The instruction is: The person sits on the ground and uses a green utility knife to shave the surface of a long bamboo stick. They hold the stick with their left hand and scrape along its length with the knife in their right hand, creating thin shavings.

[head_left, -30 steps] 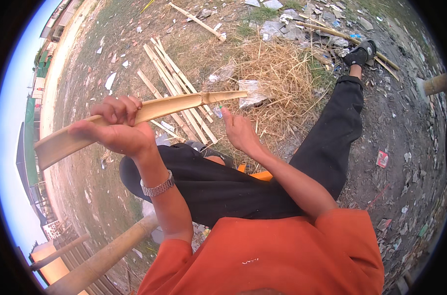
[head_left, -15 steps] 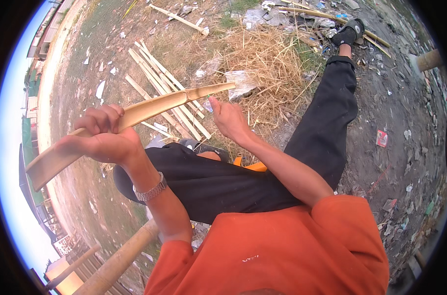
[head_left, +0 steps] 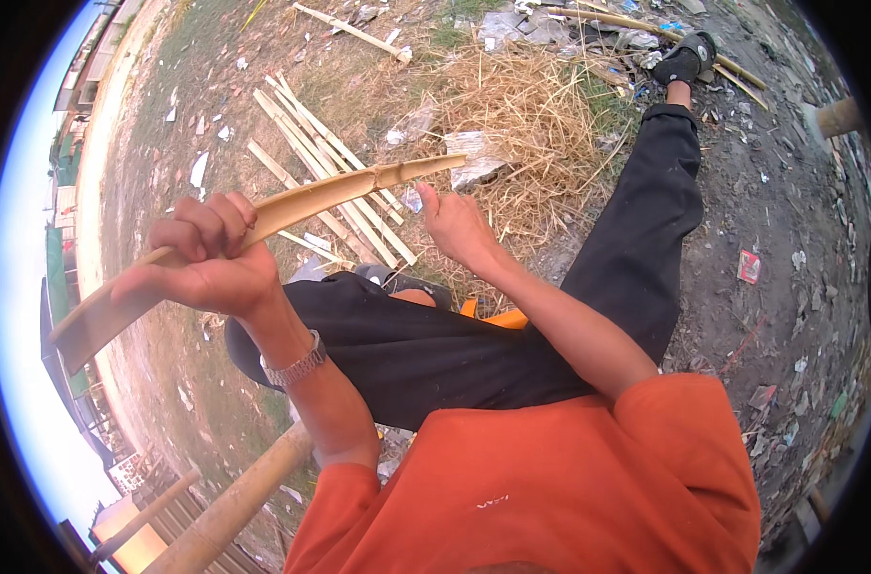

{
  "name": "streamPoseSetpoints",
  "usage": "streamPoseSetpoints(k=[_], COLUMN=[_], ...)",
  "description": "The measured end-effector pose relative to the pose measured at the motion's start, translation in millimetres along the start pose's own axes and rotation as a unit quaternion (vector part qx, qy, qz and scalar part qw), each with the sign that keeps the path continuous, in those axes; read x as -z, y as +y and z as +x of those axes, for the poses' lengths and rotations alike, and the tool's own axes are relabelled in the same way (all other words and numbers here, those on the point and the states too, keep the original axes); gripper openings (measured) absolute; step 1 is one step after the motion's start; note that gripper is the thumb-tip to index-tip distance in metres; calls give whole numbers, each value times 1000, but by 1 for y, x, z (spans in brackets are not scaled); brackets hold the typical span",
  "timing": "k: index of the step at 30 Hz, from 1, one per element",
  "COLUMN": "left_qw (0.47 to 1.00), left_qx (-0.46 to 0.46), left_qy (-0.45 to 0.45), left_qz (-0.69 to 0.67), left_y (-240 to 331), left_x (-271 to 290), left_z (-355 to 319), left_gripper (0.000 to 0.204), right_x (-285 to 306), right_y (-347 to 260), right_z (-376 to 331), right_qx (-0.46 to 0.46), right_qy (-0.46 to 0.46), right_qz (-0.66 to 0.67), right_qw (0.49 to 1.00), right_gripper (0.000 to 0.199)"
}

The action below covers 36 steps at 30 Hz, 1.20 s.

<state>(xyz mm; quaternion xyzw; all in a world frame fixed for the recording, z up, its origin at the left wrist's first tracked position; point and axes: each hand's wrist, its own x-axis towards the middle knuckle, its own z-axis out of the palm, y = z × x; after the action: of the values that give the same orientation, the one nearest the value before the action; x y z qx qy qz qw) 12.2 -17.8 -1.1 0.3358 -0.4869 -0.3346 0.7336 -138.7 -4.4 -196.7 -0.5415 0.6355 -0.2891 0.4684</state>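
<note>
- A split bamboo piece (head_left: 311, 201) is held up slantwise above the ground (head_left: 215, 383), in front of the person's lap; its broad end is directed to the lower left, its narrow end to the upper right.
- The piece is gripped toward its broad end by the left hand (head_left: 211, 260): the fingers are curled over the far edge, and the thumb is laid along the near side.
- A metal-banded watch (head_left: 297, 362) is worn on the left wrist.
- The right hand (head_left: 459, 231) is placed near the narrow end, just below it in view; its thumb is raised and its fingers are folded in. Whether anything is held inside cannot be told.
- A node (head_left: 375, 179) is seen on the piece, toward the narrow end.
- Thin bamboo strips (head_left: 290, 132) are strewn on the ground beyond, partly overlapped in view by the held piece.
- A pale slab (head_left: 476, 173) is seen behind the narrow tip, beside a heap of straw (head_left: 541, 115).
- Black trousers (head_left: 435, 368) and an orange shirt (head_left: 541, 478) are worn.
- A small red packet (head_left: 748, 267) is noted on dark, littered soil at right.
</note>
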Motion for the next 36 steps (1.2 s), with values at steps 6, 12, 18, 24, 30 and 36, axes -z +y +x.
streamPoseSetpoints(k=[6,12,18,24,30,36], left_qw=[999,991,981,967,972,970], left_qx=[8,16,32,34,32,37], left_qy=[-32,-119,-166,-217,-190,-197], left_qz=[-16,-63,-91,-131,-136,-139], left_y=[2,-1,3,0,-1,-1], left_x=[0,4,2,-1,-3,7], left_z=[-4,-1,-10,-8,-9,-3], left_gripper=[69,70,71,71,71,72], right_x=[19,26,34,24,18,29], right_y=[-17,-4,-33,36,-2,15], right_z=[-13,-4,-22,2,-12,8], right_qx=[31,-47,11,-76,-12,-69], right_qy=[-26,-43,-51,-42,-39,-59], right_qz=[3,-39,-9,-55,11,-20], right_qw=[999,997,999,995,999,996], right_gripper=[71,70,71,69,70,71])
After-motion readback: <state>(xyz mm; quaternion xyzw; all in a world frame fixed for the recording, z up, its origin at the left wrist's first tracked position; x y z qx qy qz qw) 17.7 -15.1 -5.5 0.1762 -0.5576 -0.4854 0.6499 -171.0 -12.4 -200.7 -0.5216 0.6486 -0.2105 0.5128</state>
